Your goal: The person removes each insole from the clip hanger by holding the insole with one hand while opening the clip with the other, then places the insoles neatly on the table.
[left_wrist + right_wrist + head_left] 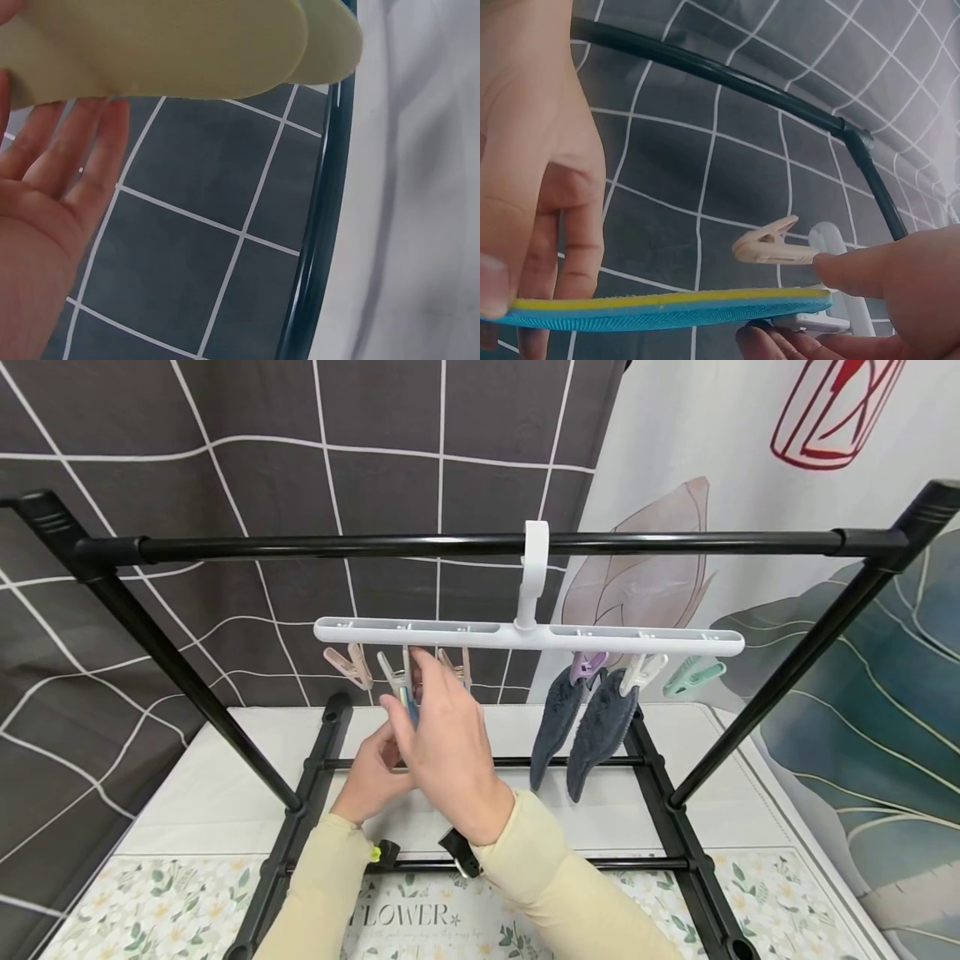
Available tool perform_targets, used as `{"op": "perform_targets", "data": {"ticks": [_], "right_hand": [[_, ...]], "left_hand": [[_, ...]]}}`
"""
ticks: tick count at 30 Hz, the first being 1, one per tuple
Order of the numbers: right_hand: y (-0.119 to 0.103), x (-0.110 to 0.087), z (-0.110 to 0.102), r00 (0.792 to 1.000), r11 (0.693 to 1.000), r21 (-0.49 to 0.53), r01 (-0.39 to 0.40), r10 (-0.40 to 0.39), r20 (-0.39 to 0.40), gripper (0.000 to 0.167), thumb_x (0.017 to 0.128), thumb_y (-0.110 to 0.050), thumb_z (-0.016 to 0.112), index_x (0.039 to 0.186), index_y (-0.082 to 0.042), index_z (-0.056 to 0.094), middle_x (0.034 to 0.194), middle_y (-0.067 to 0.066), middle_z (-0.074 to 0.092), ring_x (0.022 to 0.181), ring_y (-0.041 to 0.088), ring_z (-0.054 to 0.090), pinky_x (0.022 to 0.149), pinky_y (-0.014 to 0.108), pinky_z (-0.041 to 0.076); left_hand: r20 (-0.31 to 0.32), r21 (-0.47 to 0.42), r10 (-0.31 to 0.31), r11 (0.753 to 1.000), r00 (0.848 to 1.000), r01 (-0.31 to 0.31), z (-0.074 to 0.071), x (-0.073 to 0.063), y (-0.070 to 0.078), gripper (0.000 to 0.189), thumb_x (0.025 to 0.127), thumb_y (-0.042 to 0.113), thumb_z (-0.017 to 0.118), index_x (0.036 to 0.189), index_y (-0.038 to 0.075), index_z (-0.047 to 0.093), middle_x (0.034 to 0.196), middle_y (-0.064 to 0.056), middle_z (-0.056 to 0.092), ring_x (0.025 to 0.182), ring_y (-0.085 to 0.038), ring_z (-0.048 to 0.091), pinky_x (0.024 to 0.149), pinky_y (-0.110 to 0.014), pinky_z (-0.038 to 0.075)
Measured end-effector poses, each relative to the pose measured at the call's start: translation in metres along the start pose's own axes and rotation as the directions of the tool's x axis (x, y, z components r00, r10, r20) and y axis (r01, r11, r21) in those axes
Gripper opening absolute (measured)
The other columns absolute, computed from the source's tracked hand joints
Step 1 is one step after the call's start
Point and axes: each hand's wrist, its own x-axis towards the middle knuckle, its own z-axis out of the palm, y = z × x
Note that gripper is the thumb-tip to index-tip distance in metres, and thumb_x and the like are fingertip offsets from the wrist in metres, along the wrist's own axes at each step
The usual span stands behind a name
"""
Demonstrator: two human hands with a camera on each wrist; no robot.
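Observation:
My left hand (378, 777) pinches a thin insole (667, 309) between thumb and fingers; its edge is yellow above and blue below. In the left wrist view two pale yellow insole ends (225, 52) overlap. My right hand (453, 743) is at the insole's far end, thumb above and fingers below a white clothes peg (810, 322); the exact contact is partly hidden. This peg hangs from a white clip hanger (442, 633). Beige pegs (351, 665) hang on either side of it. Two dark grey fuzzy insole-shaped pieces (603, 731) hang at right from purple and white pegs.
The hanger hooks over the top bar (337, 545) of a black metal rack, whose legs (187, 652) slope down on both sides. A green peg (693, 675) hangs at the hanger's right end. Behind is a dark gridded curtain (390, 485); below lies a floral cloth (172, 893).

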Motion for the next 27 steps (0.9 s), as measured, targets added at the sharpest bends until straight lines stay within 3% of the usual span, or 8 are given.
{"op": "perform_targets", "data": {"ticks": [7, 11, 17, 22, 27], "right_hand": [[0.0, 0.004, 0.0, 1.0, 0.999, 0.035, 0.0, 0.001, -0.026, 0.044, 0.093, -0.02, 0.075, 0.126, 0.005, 0.059, 0.102, 0.011, 0.07, 0.09, 0.021, 0.07, 0.075, 0.034, 0.059], [-0.002, 0.006, -0.001, 0.999, 1.0, 0.017, 0.008, -0.007, -0.054, 0.037, 0.092, -0.022, 0.076, 0.114, 0.003, 0.064, 0.089, 0.007, 0.068, 0.079, 0.018, 0.066, 0.068, 0.031, 0.057], [-0.002, 0.007, 0.001, 0.993, 0.998, -0.037, 0.056, -0.059, -0.098, 0.025, 0.092, -0.023, 0.075, 0.094, 0.0, 0.064, 0.071, 0.004, 0.057, 0.06, 0.014, 0.051, 0.052, 0.028, 0.045], [-0.003, 0.007, 0.0, 0.989, 0.996, -0.045, 0.074, -0.079, -0.125, 0.026, 0.092, -0.025, 0.076, 0.089, -0.002, 0.064, 0.069, 0.003, 0.057, 0.058, 0.014, 0.051, 0.051, 0.028, 0.045], [-0.001, 0.006, -0.001, 0.988, 0.997, -0.041, 0.072, -0.077, -0.135, 0.025, 0.089, -0.025, 0.078, 0.086, -0.003, 0.067, 0.067, 0.002, 0.059, 0.056, 0.013, 0.053, 0.051, 0.027, 0.045]], "left_hand": [[-0.088, 0.092, 0.061, 0.994, 0.994, -0.052, 0.008, -0.005, 0.002, 0.061, 0.076, -0.009, 0.081, 0.131, 0.001, 0.057, 0.117, -0.001, 0.067, 0.106, -0.011, 0.065, 0.094, -0.029, 0.053], [-0.124, 0.193, 0.115, 0.977, 0.986, -0.09, 0.013, -0.007, 0.003, 0.061, 0.073, -0.007, 0.084, 0.128, 0.003, 0.06, 0.116, -0.009, 0.069, 0.105, -0.014, 0.068, 0.093, -0.033, 0.055], [-0.135, 0.299, 0.193, 0.943, 0.972, -0.145, 0.018, -0.01, 0.004, 0.062, 0.071, -0.006, 0.084, 0.127, 0.005, 0.061, 0.117, -0.01, 0.071, 0.103, -0.02, 0.07, 0.09, -0.035, 0.057], [-0.135, 0.326, 0.244, 0.926, 0.96, -0.189, 0.022, -0.012, 0.004, 0.061, 0.069, -0.006, 0.085, 0.124, 0.003, 0.061, 0.113, -0.01, 0.071, 0.099, -0.016, 0.07, 0.087, -0.034, 0.058], [-0.152, 0.354, 0.244, 0.918, 0.958, -0.177, 0.024, -0.014, 0.004, 0.056, 0.069, -0.003, 0.087, 0.118, 0.005, 0.061, 0.109, -0.007, 0.072, 0.099, -0.021, 0.071, 0.09, -0.036, 0.058]]}}
